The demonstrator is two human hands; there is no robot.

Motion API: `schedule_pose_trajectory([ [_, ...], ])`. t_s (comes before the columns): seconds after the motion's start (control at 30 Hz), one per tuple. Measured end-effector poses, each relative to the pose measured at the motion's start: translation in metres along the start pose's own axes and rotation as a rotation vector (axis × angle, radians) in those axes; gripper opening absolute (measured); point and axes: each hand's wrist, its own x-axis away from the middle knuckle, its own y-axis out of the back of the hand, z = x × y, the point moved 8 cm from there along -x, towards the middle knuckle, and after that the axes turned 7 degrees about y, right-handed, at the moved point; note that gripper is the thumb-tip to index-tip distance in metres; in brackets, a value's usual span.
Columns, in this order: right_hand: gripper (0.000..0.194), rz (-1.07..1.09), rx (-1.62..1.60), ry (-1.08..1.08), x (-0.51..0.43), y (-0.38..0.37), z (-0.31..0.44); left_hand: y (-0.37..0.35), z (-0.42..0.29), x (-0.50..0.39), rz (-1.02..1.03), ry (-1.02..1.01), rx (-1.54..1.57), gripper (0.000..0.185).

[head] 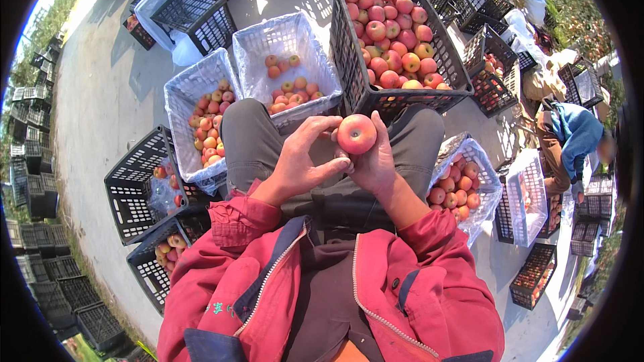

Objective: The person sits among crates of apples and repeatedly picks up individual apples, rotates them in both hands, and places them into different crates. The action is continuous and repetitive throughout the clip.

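Between my hands, above my lap, is a red apple (356,133) with its dimpled end facing up. My right hand (375,163) holds it from the right, the thumb along its side and fingers curled beneath. From the left, my left hand (307,153) has its index finger against the apple's edge. My left thumb lies near the right fingers, and the other left fingertips are partly hidden behind the apple. Past my knees stand a large black crate (347,55) heaped with apples and a lined crate (256,68) with fewer apples.
Beside my left leg is another lined apple crate (181,125), with black crates (126,211) behind it. At my right leg stands a lined crate (485,181) of apples. Farther right, a person (571,136) bends over crates. Stacked crates (37,171) line the far left.
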Motion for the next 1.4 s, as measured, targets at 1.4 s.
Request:
schedule_pose_trajectory([
  [1.4, 0.111, 0.134, 0.290, 0.130, 0.015, 0.007, -0.004, -0.003, -0.015, 0.014, -0.028, 0.029, 0.166, 0.064],
])
